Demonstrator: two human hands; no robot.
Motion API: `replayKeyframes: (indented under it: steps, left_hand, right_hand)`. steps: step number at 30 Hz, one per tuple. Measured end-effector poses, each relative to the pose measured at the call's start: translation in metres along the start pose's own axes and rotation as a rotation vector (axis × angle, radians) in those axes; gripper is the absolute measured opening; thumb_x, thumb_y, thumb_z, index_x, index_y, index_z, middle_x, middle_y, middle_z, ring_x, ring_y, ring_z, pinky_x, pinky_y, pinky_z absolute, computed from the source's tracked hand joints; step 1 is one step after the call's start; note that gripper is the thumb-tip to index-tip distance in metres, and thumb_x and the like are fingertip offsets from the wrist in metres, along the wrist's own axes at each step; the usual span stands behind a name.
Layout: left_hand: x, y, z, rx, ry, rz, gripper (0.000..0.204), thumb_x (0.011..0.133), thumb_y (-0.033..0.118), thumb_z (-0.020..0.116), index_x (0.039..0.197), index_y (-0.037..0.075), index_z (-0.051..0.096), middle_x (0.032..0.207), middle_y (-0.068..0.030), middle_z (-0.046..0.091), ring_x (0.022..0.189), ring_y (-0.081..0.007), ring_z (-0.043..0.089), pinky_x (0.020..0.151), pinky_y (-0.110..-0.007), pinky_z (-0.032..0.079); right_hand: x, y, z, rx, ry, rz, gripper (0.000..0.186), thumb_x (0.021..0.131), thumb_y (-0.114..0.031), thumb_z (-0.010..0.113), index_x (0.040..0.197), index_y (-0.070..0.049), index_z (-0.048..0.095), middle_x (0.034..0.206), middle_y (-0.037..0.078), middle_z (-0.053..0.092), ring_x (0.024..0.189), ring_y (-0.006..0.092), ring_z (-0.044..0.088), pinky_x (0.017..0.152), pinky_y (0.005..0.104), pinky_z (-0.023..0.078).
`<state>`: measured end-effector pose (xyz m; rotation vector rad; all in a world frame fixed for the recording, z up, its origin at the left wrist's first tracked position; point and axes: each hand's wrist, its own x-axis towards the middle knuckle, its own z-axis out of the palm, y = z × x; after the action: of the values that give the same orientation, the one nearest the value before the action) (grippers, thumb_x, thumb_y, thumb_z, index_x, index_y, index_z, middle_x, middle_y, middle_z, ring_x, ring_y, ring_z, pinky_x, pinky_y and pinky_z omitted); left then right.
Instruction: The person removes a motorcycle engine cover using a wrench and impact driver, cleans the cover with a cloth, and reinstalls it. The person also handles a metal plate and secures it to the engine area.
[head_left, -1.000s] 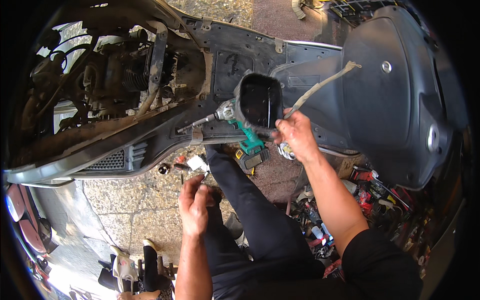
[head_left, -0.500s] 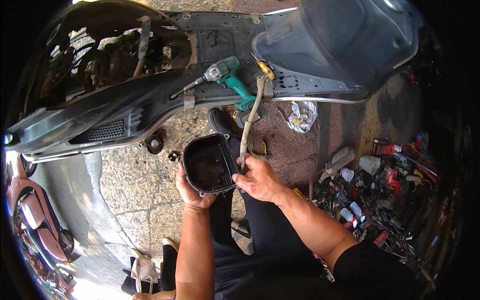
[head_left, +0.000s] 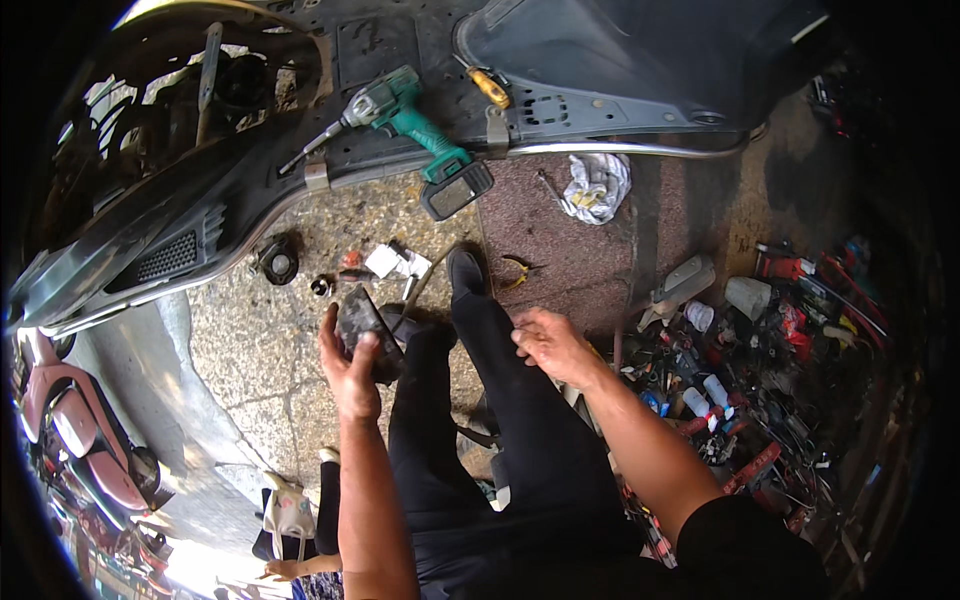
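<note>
Left hand [head_left: 350, 375]: curled round dusty black plastic housing [head_left: 364, 318], tilted above speckled floor [head_left: 250, 350].
Right hand [head_left: 555, 347]: half-curled, any hold unclear.
Between them: dark-trousered legs [head_left: 425, 390].
Scooter footboard [head_left: 375, 48]: green impact driver [head_left: 412, 118], yellow-handled screwdriver [head_left: 489, 87].
Reddish floor [head_left: 590, 260]: crumpled pale bag [head_left: 598, 188].

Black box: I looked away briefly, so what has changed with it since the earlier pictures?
The box went from the right hand, over the footboard, to the left hand, off the footboard's near side; its open side has turned from view. The right hand has let go of the hose. The drill still lies on the footboard.
</note>
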<state>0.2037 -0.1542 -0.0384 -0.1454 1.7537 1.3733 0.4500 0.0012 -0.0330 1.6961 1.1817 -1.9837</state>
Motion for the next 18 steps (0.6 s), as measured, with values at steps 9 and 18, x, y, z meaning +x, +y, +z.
replayKeyframes:
  steps: [9,18]
  left_hand:
    - [0.014,-0.018,0.016,0.091,-0.029,0.097,0.092,0.077,0.029,0.081,0.15,0.002,0.032,0.138,-0.0202,0.05,0.122,-0.0299,0.052,0.102,-0.042,0.045]
    - [0.026,-0.038,0.013,-0.183,-0.42,-0.171,0.092,0.078,0.053,0.072,0.148,0.003,0.04,0.14,-0.0112,0.052,0.126,-0.0264,0.052,0.109,-0.04,0.04]
  right_hand:
    - [0.0,0.044,-0.014,-0.04,0.019,0.086,0.033,0.095,-0.018,0.066,0.122,-0.001,0.058,0.093,0.006,0.065,0.079,0.0127,0.062,0.067,0.0315,0.054]
    - [0.042,0.107,-0.063,-0.397,0.321,-0.01,0.045,0.088,-0.025,0.07,0.124,-0.001,0.058,0.092,0.016,0.071,0.087,0.025,0.069,0.081,0.0349,0.054]
